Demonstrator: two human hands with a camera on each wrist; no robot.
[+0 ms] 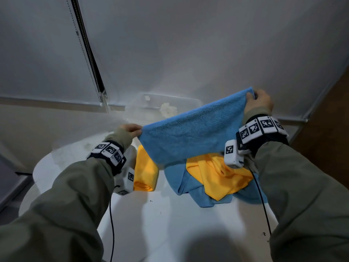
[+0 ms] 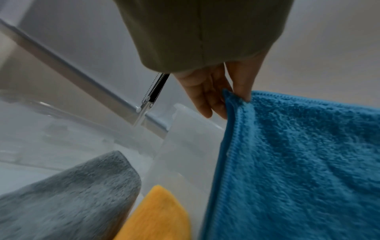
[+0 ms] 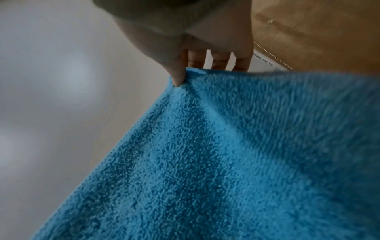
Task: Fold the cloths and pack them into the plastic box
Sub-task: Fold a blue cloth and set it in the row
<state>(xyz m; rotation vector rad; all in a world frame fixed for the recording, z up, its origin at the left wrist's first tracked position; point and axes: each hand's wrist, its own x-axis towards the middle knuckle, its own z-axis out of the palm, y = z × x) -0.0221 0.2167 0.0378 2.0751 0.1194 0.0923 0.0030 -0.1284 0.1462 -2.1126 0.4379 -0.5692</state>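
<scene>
Fingers of the left hand (image 1: 132, 128) and right hand (image 1: 259, 102) pinch a blue cloth's (image 1: 190, 133) top corners, unfolded, in front of the plastic box (image 1: 143, 108), with a loose heap (image 1: 217, 178) nearer still unpacked.

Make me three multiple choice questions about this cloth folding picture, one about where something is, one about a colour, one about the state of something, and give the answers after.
1. Where does the plastic box stand?
A. At the far side of the table, beyond the held cloth
B. On the floor by the person's feet
C. On top of the cloth pile

2. What colour is the cloth held up by both hands?
A. Yellow
B. Blue
C. Grey

3. How is the held cloth now?
A. Lying flat on the table
B. Packed in the box
C. Stretched in the air between two pinched corners

Answers:
1. A, the clear box shows behind the raised cloth on the white table.
2. B, the cloth in the hands is blue; yellow cloths lie below it.
3. C, the left hand and the right hand each pinch one top corner.
</scene>
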